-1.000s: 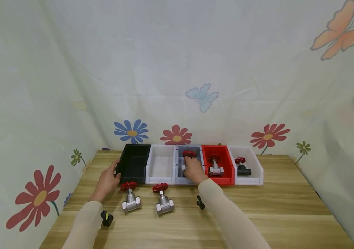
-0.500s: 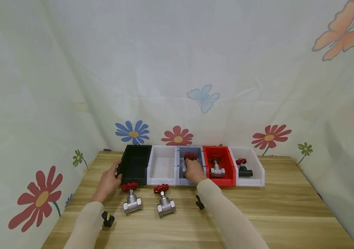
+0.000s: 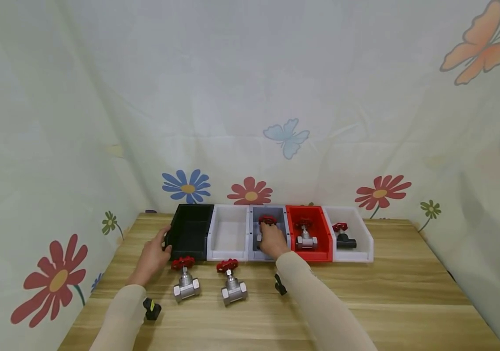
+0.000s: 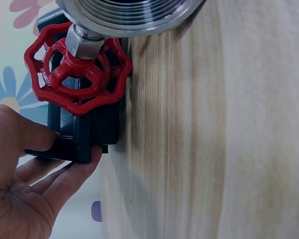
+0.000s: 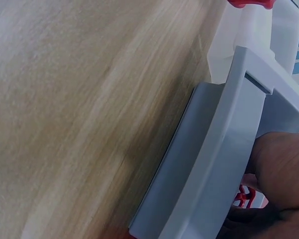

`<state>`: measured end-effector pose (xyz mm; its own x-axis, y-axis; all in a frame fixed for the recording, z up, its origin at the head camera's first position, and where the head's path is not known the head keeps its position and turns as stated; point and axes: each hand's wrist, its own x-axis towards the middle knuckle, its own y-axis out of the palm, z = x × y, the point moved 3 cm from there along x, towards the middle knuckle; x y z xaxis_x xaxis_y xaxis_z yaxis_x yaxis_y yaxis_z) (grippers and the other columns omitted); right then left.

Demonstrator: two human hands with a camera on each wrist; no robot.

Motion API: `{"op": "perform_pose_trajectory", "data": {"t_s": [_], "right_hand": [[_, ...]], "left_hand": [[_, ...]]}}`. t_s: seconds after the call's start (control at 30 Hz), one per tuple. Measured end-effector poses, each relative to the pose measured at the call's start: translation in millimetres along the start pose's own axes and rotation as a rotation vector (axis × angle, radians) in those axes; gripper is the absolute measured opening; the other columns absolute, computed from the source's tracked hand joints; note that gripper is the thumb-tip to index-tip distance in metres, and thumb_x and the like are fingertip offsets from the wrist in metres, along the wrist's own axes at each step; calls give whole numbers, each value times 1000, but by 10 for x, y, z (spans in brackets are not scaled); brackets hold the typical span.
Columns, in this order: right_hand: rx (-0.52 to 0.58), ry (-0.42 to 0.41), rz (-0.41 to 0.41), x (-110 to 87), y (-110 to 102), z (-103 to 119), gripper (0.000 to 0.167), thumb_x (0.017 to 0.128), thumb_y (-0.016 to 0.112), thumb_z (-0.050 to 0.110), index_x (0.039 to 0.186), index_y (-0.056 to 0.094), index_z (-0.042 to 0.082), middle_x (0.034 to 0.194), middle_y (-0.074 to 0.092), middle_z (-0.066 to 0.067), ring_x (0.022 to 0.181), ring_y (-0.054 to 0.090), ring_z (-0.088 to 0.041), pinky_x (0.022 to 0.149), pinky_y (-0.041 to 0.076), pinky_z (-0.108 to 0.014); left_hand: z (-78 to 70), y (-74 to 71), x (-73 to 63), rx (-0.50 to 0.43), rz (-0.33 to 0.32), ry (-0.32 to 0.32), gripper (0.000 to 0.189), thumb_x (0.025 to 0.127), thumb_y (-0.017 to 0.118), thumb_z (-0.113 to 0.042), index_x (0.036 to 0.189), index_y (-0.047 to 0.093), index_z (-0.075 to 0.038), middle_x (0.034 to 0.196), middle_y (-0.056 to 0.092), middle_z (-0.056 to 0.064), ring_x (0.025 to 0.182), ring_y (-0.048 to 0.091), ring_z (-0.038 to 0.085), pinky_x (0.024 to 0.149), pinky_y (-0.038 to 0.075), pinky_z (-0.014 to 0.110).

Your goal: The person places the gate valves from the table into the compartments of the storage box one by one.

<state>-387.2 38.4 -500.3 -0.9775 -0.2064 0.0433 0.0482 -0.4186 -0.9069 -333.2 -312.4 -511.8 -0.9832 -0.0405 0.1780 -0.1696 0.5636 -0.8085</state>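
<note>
Left front valve (image 3: 186,288) and right front valve (image 3: 234,292) sit nearest us on our wood-grained counter (image 3: 276,321), a little apart from each other, both steel-bodied and red-wheeled. Beyond the left one and to its side, our left hand (image 3: 150,258) pinches the outer edge of the black bin (image 3: 190,235), the gap between thumb and fingers narrow, with the bin's corner held in it. Our right hand (image 3: 273,240) reaches into the grey bin (image 5: 224,167), its fingers bent round the grey bin's valve (image 3: 268,220) just below the wheel; we cannot see most of its fingertips. Between the black and grey bins stands the inner white bin (image 3: 229,255). To the right come the red bin (image 3: 315,256), holding a steel valve (image 3: 306,242), and the outer white bin (image 3: 352,257), holding a dark-bodied valve (image 3: 344,241). All five touch in one row. Behind them we see a pale flowered cloth (image 3: 214,146).
</note>
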Motion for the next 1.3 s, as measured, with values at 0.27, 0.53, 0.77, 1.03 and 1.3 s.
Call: {"op": "perform_pose_trajectory", "data": {"t_s": [0.27,0.53,0.77,1.03,1.3], "right_hand": [[-40,19,31,-16,-7,13,43,84,73,9,124,61,7,116,66,-17,100,64,-31,91,54,-47],[-82,-8,14,-60,-13,41,49,83,71,8,130,60,6,118,67,-17,104,65,-32,92,54,-46],[-67,-31,-32,-120,-46,45,47,82,71,7,128,61,6,117,68,-17,106,64,-33,94,53,-47],[-50,-44,-51,-182,-104,65,48,82,72,10,128,62,7,118,66,-18,106,63,-33,93,52,-48],[-19,-65,-79,-243,-210,118,50,81,74,10,129,61,7,124,63,-17,107,63,-33,95,52,-47]], "left_hand": [[-20,-14,-13,9,-6,-2,61,92,56,-6,149,35,-4,131,55,37,102,62,40,86,51,54],[-32,-20,-28,16,-19,11,61,91,56,-5,148,36,-4,128,57,37,95,62,37,81,51,51],[-17,-14,-21,18,-17,9,61,92,56,-6,149,35,-4,129,56,37,100,62,41,84,51,53],[3,0,-11,15,-4,2,61,92,56,-6,149,34,-5,131,54,38,104,61,42,86,50,55],[1,12,-11,14,-14,9,61,92,56,-6,149,35,-5,130,55,38,107,61,45,89,50,58]]}}
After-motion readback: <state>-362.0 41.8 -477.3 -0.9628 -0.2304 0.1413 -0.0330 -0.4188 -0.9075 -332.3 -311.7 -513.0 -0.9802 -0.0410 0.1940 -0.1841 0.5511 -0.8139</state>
